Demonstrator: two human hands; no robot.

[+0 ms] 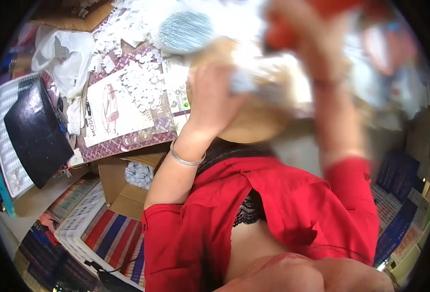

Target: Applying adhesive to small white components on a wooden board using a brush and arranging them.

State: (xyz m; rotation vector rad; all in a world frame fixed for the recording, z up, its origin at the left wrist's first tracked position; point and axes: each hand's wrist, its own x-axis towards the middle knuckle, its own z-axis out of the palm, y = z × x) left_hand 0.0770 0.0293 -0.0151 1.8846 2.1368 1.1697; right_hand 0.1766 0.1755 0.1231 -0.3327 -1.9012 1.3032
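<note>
Well, a broad purple-patterned board (160,125) is covering much of the worktop, with a pale printed sheet (96,117) lying on it. Just beside it, close to the person's body, a large brown round piece (259,124) is sitting under the work, and I'm guessing that steadying it is what matters most at this step. Above it to the right, a red thing (334,7) is blurring too much for me to name; the right hand (305,29) is apparently gripping it, so a firm, unhurried hold would be serving best. The left hand (215,97) is lying over the brown piece and touching it, its fingers bending toward a small pale block (242,80); whether they are pinching that block, I'm not able to tell. I'm thinking those fingertips should be staying clear of the red thing, with the block sitting square before any pressure is coming down. As for writing, the sheet is showing dark block capitals beside a red line drawing like a car's outline, the board's near edge is carrying a row of tiny round icons, and little green marks (186,104) are dotting a pale printed strip, its finest print being unreadable from where I'm standing.
</note>
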